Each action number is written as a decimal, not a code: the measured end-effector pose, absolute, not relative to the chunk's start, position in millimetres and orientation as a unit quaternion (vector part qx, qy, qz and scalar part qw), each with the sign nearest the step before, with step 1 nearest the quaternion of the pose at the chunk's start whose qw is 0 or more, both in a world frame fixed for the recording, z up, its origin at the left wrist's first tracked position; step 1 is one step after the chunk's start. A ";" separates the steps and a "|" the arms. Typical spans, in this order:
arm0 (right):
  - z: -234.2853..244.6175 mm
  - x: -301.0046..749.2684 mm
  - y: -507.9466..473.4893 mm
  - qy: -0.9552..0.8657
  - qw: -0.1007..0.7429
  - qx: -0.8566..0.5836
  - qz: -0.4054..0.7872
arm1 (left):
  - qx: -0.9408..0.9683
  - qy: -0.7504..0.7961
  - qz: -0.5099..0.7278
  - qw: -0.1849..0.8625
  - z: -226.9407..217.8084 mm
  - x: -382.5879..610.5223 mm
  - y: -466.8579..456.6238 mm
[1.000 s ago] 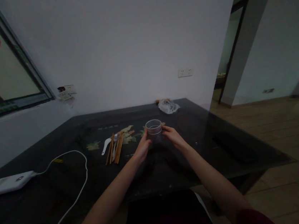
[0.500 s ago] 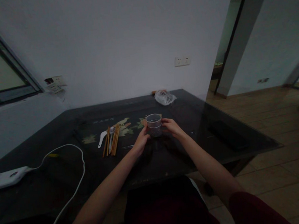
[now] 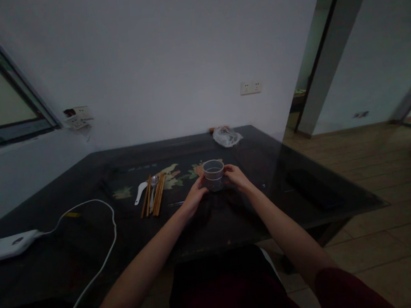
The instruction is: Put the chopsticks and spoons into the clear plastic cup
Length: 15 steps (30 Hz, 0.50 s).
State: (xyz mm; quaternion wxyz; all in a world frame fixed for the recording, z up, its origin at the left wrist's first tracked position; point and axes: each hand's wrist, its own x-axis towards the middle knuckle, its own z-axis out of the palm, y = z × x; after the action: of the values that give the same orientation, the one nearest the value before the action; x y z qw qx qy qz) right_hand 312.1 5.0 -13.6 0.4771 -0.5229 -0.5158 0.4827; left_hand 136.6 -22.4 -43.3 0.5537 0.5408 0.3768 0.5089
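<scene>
A clear, round plastic container (image 3: pixel 214 175) stands upright on the dark table (image 3: pixel 207 233), between my two hands. My left hand (image 3: pixel 196 192) is closed around its left side, thumb and fingers against the wall. From the right, my right hand (image 3: pixel 237 177) grips the other side with curled fingers. To the left lie several wooden chopsticks (image 3: pixel 160 194), a metal spoon (image 3: pixel 153 188) among them and a white soup spoon (image 3: pixel 140 193) beside them.
A crumpled clear plastic bag (image 3: pixel 227 136) lies at the table's back edge by the wall. On the left, a white device (image 3: pixel 10 246) trails a white cable (image 3: pixel 114 223) over the front edge. A dark flat object (image 3: pixel 315 188) rests on the right.
Both hands keep their hold on the plastic container, which stays in nearly the same place. The whole view has shifted very slightly.
</scene>
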 end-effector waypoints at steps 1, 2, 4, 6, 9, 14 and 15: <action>-13.7 312.0 5.2 -0.517 0.476 -0.525 0.480 | 0.539 0.377 0.510 0.554 -43.1 136.8 -22.1; -13.9 312.0 5.4 -0.518 0.475 -0.527 0.477 | 0.539 0.376 0.510 0.555 -42.7 137.0 -22.1; -14.3 312.0 6.2 -0.523 0.474 -0.529 0.471 | 0.540 0.372 0.509 0.557 -41.5 137.1 -22.5; -14.9 312.0 7.0 -0.526 0.475 -0.529 0.467 | 0.540 0.372 0.509 0.558 -40.8 137.1 -23.0; -15.9 312.0 8.0 -0.532 0.475 -0.531 0.458 | 0.540 0.375 0.510 0.554 -41.4 136.9 -22.8; -17.1 312.2 8.7 -0.550 0.472 -0.536 0.433 | 0.541 0.376 0.510 0.553 -45.6 135.8 -18.8; -17.3 312.5 8.8 -0.554 0.471 -0.537 0.427 | 0.540 0.374 0.511 0.555 -46.2 135.4 -17.9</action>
State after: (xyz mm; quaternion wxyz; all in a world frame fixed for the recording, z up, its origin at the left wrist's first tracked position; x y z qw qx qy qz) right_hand 312.5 8.8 -17.3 0.4712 -0.5370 -0.5542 0.4272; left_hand 135.4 -17.9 -46.2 0.5548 0.5404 0.3736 0.5106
